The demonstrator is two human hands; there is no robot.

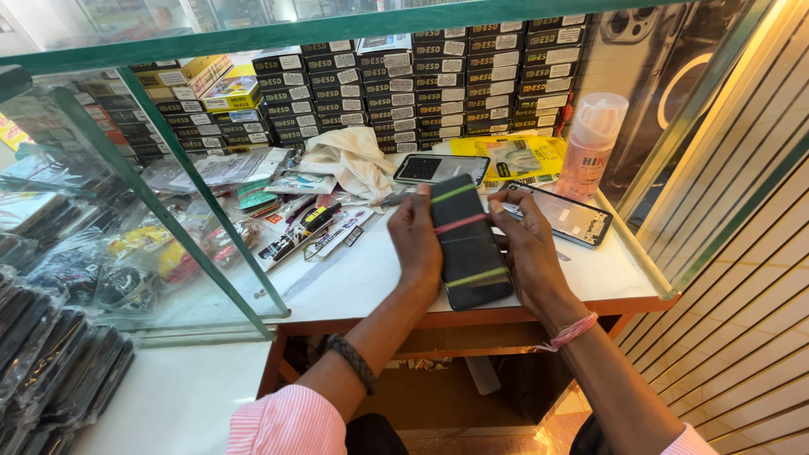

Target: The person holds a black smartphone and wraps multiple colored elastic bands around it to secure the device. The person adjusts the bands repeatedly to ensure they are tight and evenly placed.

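Note:
A black phone lies lengthwise on the white worktop, wrapped by three rubber bands: green near the top, red in the middle, yellow-green near the bottom. My left hand rests against its left edge, fingers curled onto the top corner. My right hand presses along its right edge, fingertips at the red band. Both hands grip the phone between them.
A phone frame lies right of my right hand, another phone behind. A pink spray bottle stands at the back right, a white cloth and stacked small boxes behind. Tools and packets lie left. Glass panels enclose both sides.

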